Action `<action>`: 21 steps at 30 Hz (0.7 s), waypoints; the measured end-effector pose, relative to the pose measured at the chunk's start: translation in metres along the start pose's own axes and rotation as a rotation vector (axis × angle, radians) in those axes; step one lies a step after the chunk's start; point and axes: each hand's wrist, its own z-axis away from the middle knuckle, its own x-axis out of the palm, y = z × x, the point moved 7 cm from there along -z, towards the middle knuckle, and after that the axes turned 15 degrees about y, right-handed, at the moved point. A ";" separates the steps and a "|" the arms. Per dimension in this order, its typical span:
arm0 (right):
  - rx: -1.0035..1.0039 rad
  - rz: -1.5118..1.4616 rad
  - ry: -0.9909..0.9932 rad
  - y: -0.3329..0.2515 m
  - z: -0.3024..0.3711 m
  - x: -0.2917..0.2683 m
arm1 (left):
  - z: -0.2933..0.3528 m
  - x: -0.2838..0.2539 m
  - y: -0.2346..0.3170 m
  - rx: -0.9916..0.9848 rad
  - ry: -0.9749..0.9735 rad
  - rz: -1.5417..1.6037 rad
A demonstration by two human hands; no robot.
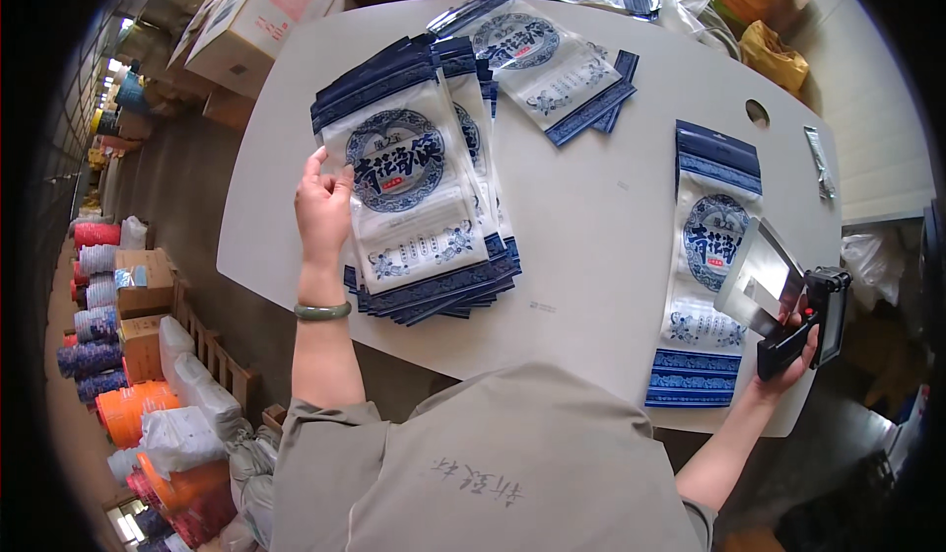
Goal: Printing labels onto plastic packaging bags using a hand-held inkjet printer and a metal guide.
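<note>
My left hand pinches the left edge of the top bag, a flat white and blue printed plastic bag. Under it lies a fanned stack of like bags. In my right hand is a black-handled device with a shiny flat plate, a red spot and a black frame on its right side; its exact kind I cannot make out. The plate hangs over part of a separate, longer-looking bag lying on the right of the table, hiding some of its right edge.
More bags lie at the far side of the white table. A small silvery packet rests near a round hole at the right. A carton stands beyond the far left edge. Coloured rolls and boxes line the floor at left.
</note>
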 end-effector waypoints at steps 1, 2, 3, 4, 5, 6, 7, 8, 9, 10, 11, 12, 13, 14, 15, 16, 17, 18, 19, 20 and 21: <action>-0.022 0.013 -0.010 -0.003 0.001 0.002 | 0.001 0.003 0.001 -0.018 -0.001 0.037; -0.046 0.026 -0.020 -0.005 0.002 0.004 | 0.002 0.005 0.004 -0.018 -0.004 0.038; -0.051 0.028 -0.018 -0.005 0.003 0.004 | 0.003 0.005 0.008 -0.034 -0.012 0.078; -0.056 0.029 -0.032 -0.008 0.003 0.007 | 0.005 0.008 0.014 -0.050 -0.023 0.126; -0.066 0.030 -0.047 -0.011 0.005 0.010 | 0.006 0.011 0.020 -0.051 -0.031 0.141; -0.067 -0.010 -0.031 -0.013 0.006 0.013 | 0.008 0.016 0.028 -0.071 -0.064 0.327; -0.099 -0.022 -0.031 -0.016 0.011 0.012 | 0.010 0.023 0.039 -0.091 -0.112 0.522; -0.070 -0.086 -0.025 -0.013 0.013 0.000 | 0.013 0.028 0.057 -0.104 -0.201 0.671; -0.035 -0.156 -0.028 -0.010 0.015 -0.009 | 0.015 0.025 0.076 -0.100 -0.232 0.700; 0.003 -0.241 -0.103 -0.005 0.025 0.002 | 0.020 0.028 0.095 -0.229 -0.325 0.962; 0.042 -0.327 -0.180 0.003 0.037 0.019 | 0.025 0.035 0.111 -0.365 -0.424 1.215; 0.007 -0.335 -0.180 0.002 0.048 0.029 | 0.034 0.048 0.127 -0.424 -0.655 1.432; -0.027 -0.346 -0.182 -0.002 0.053 0.035 | 0.042 0.059 0.146 -0.423 -0.695 1.452; -0.012 -0.376 -0.199 -0.003 0.047 0.038 | 0.062 0.077 0.169 -0.569 -0.856 1.560; 0.006 -0.407 -0.216 -0.006 0.042 0.040 | 0.083 0.093 0.192 -0.721 -1.022 1.651; 0.088 -0.439 -0.256 -0.001 0.047 0.049 | 0.099 0.108 0.199 -0.835 -1.072 1.661; 0.075 -0.407 -0.302 -0.002 0.046 0.047 | 0.110 0.120 0.208 -0.836 -1.115 1.655; 0.056 -0.383 -0.251 -0.004 0.045 0.039 | 0.115 0.132 0.213 -0.745 -1.069 1.582; 0.048 -0.360 -0.195 -0.002 0.046 0.041 | 0.120 0.140 0.217 -0.658 -1.013 1.503; -0.024 -0.333 -0.109 -0.004 0.041 0.030 | 0.130 0.147 0.222 -0.558 -0.947 1.326; -0.035 -0.341 -0.094 -0.007 0.039 0.022 | 0.138 0.158 0.216 -0.368 -0.876 1.102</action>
